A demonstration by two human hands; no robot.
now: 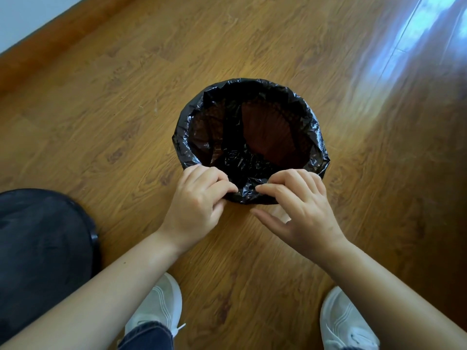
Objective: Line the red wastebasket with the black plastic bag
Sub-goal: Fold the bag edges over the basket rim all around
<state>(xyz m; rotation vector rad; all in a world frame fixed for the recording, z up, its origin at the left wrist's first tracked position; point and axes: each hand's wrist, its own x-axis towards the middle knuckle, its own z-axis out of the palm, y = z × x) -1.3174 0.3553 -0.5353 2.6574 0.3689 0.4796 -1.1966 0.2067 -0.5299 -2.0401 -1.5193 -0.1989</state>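
Observation:
The red wastebasket (267, 137) stands on the wooden floor in the middle of the view; only its reddish inside shows through the thin plastic. The black plastic bag (184, 137) hangs inside it and is folded out over the whole rim, hiding the outer wall. My left hand (197, 205) pinches the bag's edge at the near rim, fingers curled on the plastic. My right hand (298, 208) is beside it on the near rim, fingertips pressing the bag, thumb spread out below.
A dark round object (43, 251) lies on the floor at the left, close to my left forearm. My two white shoes (159, 306) stand near the bottom edge. A baseboard and white wall (25, 18) run along the far left.

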